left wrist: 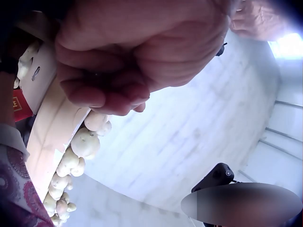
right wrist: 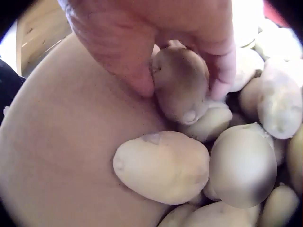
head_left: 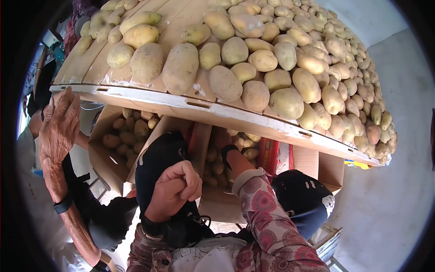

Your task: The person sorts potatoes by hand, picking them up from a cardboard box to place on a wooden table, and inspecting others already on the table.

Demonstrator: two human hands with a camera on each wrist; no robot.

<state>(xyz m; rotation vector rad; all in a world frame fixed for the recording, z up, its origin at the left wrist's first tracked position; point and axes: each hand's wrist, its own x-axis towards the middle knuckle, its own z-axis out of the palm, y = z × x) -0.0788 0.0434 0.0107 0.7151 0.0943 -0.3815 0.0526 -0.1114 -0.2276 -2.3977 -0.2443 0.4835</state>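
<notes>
My right hand [right wrist: 156, 33] grips a potato [right wrist: 181, 85] between thumb and fingers, beside the cardboard wall of a box [right wrist: 75, 132]; more potatoes [right wrist: 163, 166] lie below and to the right. In the head view that hand [head_left: 222, 138] reaches under the table edge into the middle box, partly hidden. My left hand [head_left: 174, 190] is raised above my lap with its fingers curled, holding nothing visible. The left wrist view shows the same hand [left wrist: 142, 52] with curled fingers and no object in it.
Potatoes [head_left: 235, 50] cover the cardboard-topped table [head_left: 149, 99]. Another box of potatoes [head_left: 131, 133] stands below at the left. A red box [head_left: 268, 156] is right of my right hand. Another person's hand [head_left: 59, 127] rests at the table's left corner.
</notes>
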